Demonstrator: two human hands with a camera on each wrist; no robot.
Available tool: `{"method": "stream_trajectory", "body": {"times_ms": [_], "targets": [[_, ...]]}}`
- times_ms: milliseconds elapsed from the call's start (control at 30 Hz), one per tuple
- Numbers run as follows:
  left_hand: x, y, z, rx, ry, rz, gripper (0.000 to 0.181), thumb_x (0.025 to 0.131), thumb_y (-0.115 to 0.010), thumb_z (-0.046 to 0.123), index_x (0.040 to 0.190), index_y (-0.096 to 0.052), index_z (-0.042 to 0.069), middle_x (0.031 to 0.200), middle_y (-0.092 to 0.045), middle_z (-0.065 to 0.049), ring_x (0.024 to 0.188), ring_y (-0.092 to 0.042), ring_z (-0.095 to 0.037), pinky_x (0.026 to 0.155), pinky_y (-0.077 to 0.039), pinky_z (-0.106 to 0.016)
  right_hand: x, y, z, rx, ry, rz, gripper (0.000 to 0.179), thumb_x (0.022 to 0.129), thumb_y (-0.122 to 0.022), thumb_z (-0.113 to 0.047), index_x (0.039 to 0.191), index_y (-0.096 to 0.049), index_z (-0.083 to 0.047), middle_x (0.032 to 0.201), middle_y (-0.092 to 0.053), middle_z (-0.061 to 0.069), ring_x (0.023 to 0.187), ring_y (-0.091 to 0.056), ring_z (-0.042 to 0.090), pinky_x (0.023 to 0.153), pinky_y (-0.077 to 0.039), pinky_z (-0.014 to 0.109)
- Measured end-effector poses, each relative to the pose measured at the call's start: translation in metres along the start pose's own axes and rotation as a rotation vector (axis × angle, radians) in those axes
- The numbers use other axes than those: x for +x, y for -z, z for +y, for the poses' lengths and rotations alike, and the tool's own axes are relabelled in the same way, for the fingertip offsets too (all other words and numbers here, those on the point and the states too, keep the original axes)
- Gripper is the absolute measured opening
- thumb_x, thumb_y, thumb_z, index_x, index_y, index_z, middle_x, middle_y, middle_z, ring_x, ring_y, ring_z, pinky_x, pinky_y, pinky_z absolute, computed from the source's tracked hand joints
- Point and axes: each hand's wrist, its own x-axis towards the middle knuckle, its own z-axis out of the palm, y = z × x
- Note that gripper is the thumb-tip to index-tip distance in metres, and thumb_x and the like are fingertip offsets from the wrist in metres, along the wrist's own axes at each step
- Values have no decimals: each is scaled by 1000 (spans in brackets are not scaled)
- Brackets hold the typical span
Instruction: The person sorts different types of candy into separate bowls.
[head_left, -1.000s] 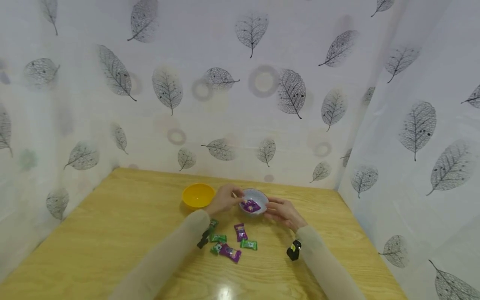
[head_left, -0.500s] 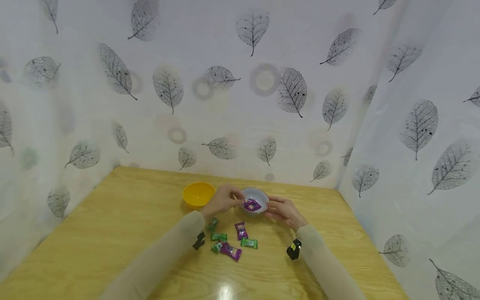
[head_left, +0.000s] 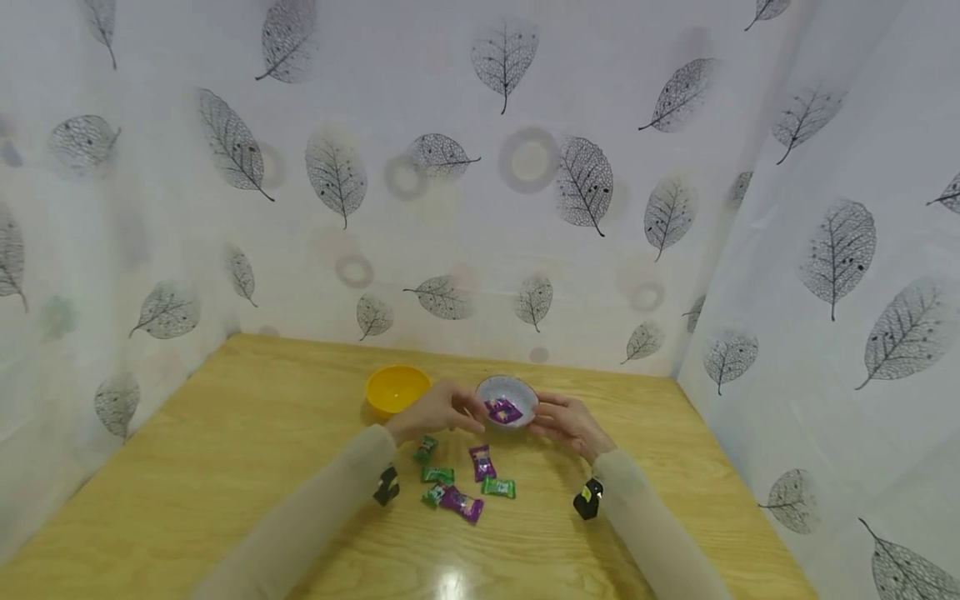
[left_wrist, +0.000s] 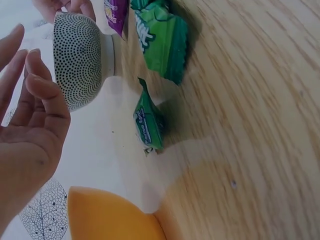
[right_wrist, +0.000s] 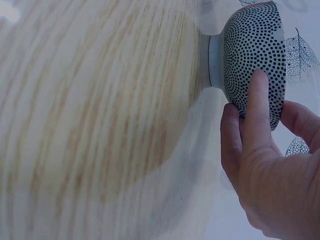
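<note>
A small speckled bowl (head_left: pixel 497 383) with purple-wrapped candies (head_left: pixel 504 410) inside stands near the back of the table. My right hand (head_left: pixel 570 425) holds its right side; the right wrist view shows fingers against the dotted outer wall and the thumb at the rim. My left hand (head_left: pixel 442 408) hovers just left of this bowl, fingers loosely bent and apart, with nothing between them. In front lie green-wrapped candies (head_left: pixel 498 487), several in all, and two purple-wrapped candies (head_left: pixel 482 462) (head_left: pixel 461 503). One green candy (left_wrist: pixel 148 122) lies close below the left hand.
An orange bowl (head_left: pixel 397 392) stands left of the speckled one, partly behind my left hand. The wooden table (head_left: pixel 247 450) meets a leaf-patterned curtain (head_left: pixel 450 233) at its back. Black straps with devices (head_left: pixel 588 498) sit on both wrists.
My left hand has drawn back from the speckled bowl's rim to the left, and its fingers have loosened. The right hand stays at the bowl. The purple candies remain inside.
</note>
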Motion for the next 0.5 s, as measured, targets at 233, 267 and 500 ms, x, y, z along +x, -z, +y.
{"method": "stream_trajectory", "body": {"times_ms": [233, 267, 500], "targets": [[-5, 3, -3, -32, 48, -69, 28, 86, -75, 13, 110, -70, 0, 102, -74, -13, 79, -64, -13, 66, -50, -26, 1, 1, 1, 4, 6, -5, 50, 97, -54, 2, 144, -39, 8, 143, -41, 36, 123, -56, 42, 96, -53, 39], [-5, 3, -4, -39, 53, -80, 29, 86, -75, 12, 111, -69, -1, 104, -73, -16, 79, -64, -14, 67, -52, -28, 1, 1, 2, 4, 6, -5, 50, 97, -54, 1, 144, -39, 8, 143, -41, 36, 123, -56, 42, 96, -53, 39], [-4, 4, -9, 1, 105, -169, 30, 83, -78, 13, 111, -72, 3, 109, -73, -14, 82, -65, -20, 72, -56, -34, 1, 0, 2, 1, 9, 4, 49, 97, -54, 1, 144, -40, 8, 142, -43, 36, 119, -59, 40, 95, -54, 38]]}}
